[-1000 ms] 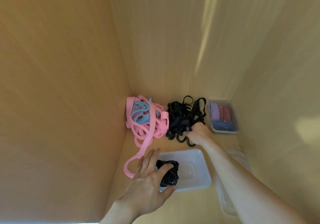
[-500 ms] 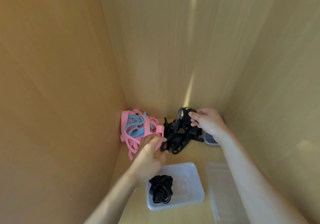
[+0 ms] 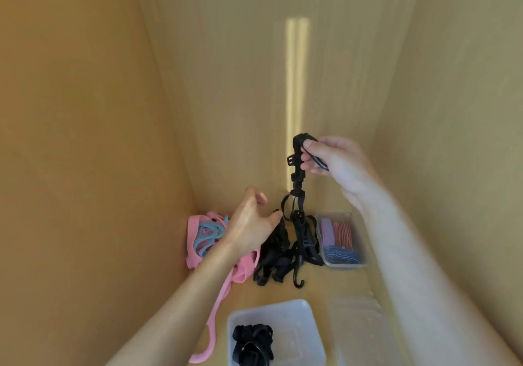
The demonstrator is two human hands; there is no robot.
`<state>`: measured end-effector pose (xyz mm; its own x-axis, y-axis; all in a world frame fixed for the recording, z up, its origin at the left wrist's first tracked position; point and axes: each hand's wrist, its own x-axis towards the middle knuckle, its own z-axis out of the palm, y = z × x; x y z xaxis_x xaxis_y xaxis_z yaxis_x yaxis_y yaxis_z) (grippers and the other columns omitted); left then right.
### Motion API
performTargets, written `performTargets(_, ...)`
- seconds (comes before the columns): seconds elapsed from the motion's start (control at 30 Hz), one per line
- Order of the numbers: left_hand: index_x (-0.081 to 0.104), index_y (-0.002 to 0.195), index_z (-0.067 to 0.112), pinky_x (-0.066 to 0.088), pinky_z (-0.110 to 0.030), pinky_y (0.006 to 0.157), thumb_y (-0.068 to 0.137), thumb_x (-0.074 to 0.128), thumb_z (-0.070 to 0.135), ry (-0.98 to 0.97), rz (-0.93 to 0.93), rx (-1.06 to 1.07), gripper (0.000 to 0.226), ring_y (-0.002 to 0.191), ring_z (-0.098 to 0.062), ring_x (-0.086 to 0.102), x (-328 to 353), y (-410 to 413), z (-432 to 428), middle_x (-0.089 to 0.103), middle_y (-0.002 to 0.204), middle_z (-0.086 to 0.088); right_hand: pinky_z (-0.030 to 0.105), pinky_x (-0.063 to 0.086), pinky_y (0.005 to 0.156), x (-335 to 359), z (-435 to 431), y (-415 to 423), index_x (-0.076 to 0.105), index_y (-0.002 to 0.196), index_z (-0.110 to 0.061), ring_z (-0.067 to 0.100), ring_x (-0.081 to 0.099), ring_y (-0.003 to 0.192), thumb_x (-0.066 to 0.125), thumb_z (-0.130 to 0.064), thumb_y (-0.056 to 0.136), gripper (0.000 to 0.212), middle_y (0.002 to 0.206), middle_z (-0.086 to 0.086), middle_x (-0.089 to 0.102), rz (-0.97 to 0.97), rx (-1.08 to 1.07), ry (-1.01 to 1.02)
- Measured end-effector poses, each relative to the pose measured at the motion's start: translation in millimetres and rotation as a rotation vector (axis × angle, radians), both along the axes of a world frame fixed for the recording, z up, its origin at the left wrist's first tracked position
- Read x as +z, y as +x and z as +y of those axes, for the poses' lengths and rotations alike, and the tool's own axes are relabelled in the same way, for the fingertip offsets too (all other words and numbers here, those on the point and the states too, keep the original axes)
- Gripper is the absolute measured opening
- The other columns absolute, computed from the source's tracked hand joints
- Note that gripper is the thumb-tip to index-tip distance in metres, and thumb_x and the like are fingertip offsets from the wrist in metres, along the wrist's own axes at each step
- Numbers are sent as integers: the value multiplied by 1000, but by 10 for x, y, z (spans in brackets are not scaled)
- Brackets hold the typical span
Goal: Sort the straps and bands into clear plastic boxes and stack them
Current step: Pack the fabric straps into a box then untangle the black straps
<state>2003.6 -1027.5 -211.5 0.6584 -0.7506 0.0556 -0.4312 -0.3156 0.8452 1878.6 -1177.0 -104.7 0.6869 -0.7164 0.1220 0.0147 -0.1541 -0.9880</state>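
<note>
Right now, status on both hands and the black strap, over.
Right hand pinching black strap, lifted, lower end snagged in black pile. Left hand open beside the pile. Clear box waiting below, one black bundle inside.

Bare wooden walls point(image 3: 85, 139) – one pale light streak point(image 3: 296, 96).

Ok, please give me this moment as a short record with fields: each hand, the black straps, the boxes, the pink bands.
right hand: pinches the top of a black strap, lifted
left hand: open, beside the black pile
front box: holds one black bundle
back box: holds folded coloured bands
pink and blue bands: loose heap, left corner
lid: right of the front box
</note>
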Motion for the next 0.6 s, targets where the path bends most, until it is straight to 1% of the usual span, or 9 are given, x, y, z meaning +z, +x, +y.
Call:
performTargets(0.03,42,113,29,47,-23,71,87,71,41,-8,3,10,41,96,-12,60,47,20,-48,54,118,9,19,57,66,76,11,9,74,91,-13,12,74,72,68,-24,95,13,78,0,76,-20,12,-8)
performTargets(0.1,39,122,28,43,-24,88,83,77,44,-27,20,-14,57,113,-10,54,148,81,-133,51,124,10,21,57,70,222,35,21,74,90,-13,12,74,73,68,-24,95,14,78,-1,77,-59,37,-21)
performTargets(0.17,36,137,28,39,-25,97,80,82,43,-34,56,-76,75,122,-7,47,270,154,-206,49,131,12,23,57,73,366,62,34,74,92,-12,14,74,76,68,-24,96,14,81,1,77,-93,65,-36)
performTargets(0.23,39,143,28,39,-29,105,77,86,39,-29,78,-126,81,127,-6,45,379,205,-292,51,134,12,25,57,75,513,82,52,74,92,-12,15,74,77,67,-22,96,13,84,3,77,-125,91,-58)
performTargets(0.3,52,133,26,40,-30,107,77,87,27,-48,99,-163,66,125,-7,50,455,236,-396,59,128,11,24,58,74,669,87,75,74,94,-11,16,74,78,67,-20,96,11,86,5,77,-172,111,-66)
performTargets(0.4,68,104,17,46,-18,87,84,79,11,-105,105,-225,24,101,-10,62,489,289,-507,69,102,9,29,58,78,888,57,116,74,98,-8,18,74,81,67,-18,96,12,88,7,76,-253,143,-47)
performTargets(0.47,72,99,12,49,-18,85,92,71,11,-126,124,-266,7,95,-13,67,480,333,-537,73,97,0,30,58,78,991,13,156,74,99,-7,19,74,84,67,-17,96,12,89,7,77,-289,156,-18)
performTargets(0.53,72,99,9,51,-26,90,97,65,14,-139,193,-273,9,96,-17,70,475,341,-546,75,103,-10,29,58,76,1068,-51,201,73,99,-8,19,74,85,66,-18,96,13,90,7,77,-318,135,20)
performTargets(0.6,70,100,1,50,-31,87,102,58,19,-104,207,-292,22,89,-19,67,442,341,-547,74,100,-15,31,57,79,1142,-143,230,74,98,-9,19,74,86,66,-20,96,13,90,6,78,-353,89,61)
